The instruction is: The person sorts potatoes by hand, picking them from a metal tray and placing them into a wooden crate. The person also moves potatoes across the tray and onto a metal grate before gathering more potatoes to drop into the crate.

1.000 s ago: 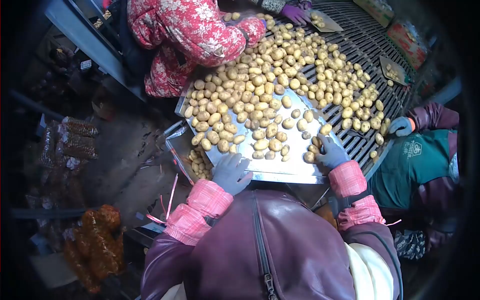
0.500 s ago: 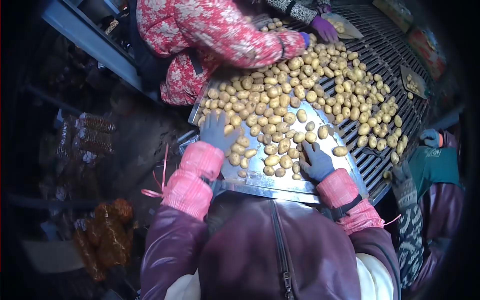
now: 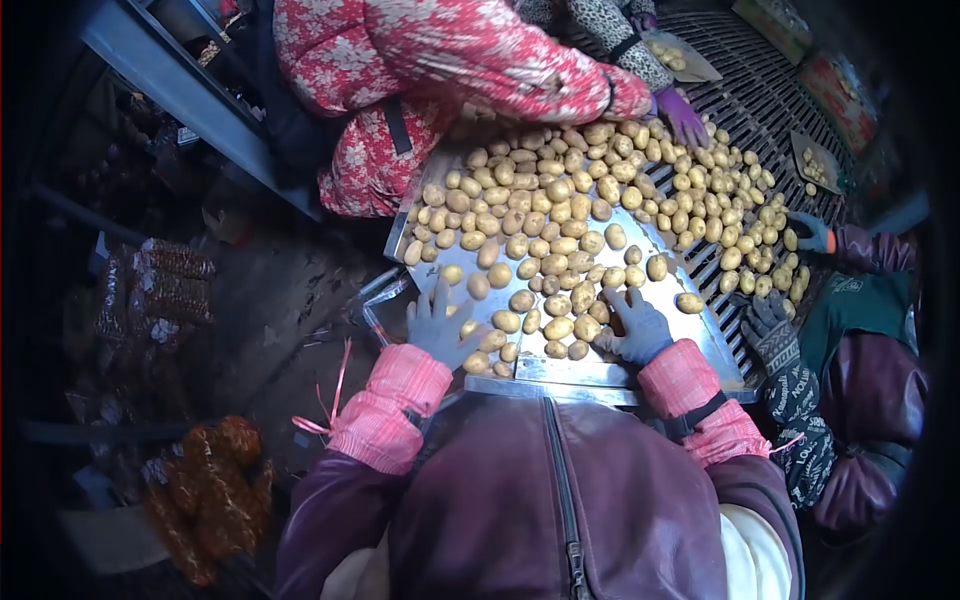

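Note:
Many potatoes lie spread over a shiny metal tray in front of me. My left hand, in a grey glove, rests at the tray's left side with its fingers spread, beside a few potatoes. On the right, my right hand, gloved alike, has its fingers apart at the edge of the potato cluster. Its fingertips are against or very close to the nearest potatoes. Neither hand is wrapped round a potato.
A slatted metal grate with more potatoes adjoins the tray. A person in a red floral sleeve reaches across the far side. Another's purple glove and a grey-gloved hand at right touch the heap. Filled orange net bags lie lower left.
My left hand has moved down, nearer to me, and its fingers are spread wider. Potatoes near it have shifted. The floral sleeve and purple glove have moved right; the right-hand worker reaches in with both hands.

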`<state>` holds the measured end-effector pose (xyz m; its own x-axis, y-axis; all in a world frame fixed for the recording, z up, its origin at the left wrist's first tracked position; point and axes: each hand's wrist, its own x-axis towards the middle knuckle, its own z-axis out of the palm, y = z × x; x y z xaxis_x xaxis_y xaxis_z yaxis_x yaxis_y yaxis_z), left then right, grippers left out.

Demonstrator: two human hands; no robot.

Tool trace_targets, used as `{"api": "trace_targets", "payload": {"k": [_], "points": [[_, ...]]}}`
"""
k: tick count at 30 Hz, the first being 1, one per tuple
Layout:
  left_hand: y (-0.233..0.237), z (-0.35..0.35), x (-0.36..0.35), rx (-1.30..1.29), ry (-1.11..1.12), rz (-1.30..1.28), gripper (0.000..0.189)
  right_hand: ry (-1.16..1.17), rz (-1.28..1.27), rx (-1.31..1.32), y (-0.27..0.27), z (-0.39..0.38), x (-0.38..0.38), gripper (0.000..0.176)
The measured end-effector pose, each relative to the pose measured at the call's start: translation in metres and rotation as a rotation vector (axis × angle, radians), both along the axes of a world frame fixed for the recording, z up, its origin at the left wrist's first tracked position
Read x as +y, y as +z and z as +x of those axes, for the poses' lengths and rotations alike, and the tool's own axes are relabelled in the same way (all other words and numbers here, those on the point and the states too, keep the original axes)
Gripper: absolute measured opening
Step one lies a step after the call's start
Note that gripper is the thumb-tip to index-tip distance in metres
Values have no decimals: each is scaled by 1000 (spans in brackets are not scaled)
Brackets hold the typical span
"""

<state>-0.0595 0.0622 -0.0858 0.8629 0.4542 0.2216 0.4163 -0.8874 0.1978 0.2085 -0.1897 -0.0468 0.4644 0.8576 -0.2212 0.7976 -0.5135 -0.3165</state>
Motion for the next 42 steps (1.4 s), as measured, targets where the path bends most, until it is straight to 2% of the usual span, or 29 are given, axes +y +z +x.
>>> {"api": "trace_targets", "payload": {"k": [1,4,7,10,12,16,19,21,22,27,29,31,32,34,35,37,38,40,42], "points": [[-6,-6,2,2,10,-85,52,11,4,5,4,-3,5,92],[5,-10,0,-38,-66,-108,48,29,-28,27,23,-14,24,88],[12,10,3,-184,-135,-75,50,65,-44,23,26,-20,38,82],[22,55,27,-220,-104,-97,56,87,-53,1,29,-27,48,77],[21,85,60,-162,-89,9,68,135,-3,-4,17,-29,51,75],[0,157,128,-35,19,-3,78,225,84,91,21,-28,59,65],[-4,179,116,104,31,88,83,220,172,125,21,-17,63,56],[-1,174,89,117,3,172,84,198,318,126,21,-10,70,52],[-7,168,86,82,-78,84,83,184,361,128,28,-4,77,49],[18,126,47,132,-268,24,82,129,591,-234,19,33,123,53],[22,108,31,155,-317,-11,80,141,588,-306,1,62,142,66],[21,90,16,193,-330,-39,78,161,456,-335,-5,79,158,75],[36,83,12,199,-328,-140,75,147,378,-270,-3,77,161,77],[40,70,8,194,-306,-172,74,179,242,-225,-6,70,163,81],[39,63,7,189,-298,-187,73,254,350,-319,-30,69,157,79],[35,49,4,186,-279,-179,71,286,178,-323,-34,50,154,67],[31,42,1,168,-263,-187,71,296,189,-324,-32,39,149,57],[14,31,-8,93,-204,-160,68,340,251,-306,-41,25,145,51],[14,26,-12,128,-158,-140,68,391,299,-262,-35,6,137,49]]}}
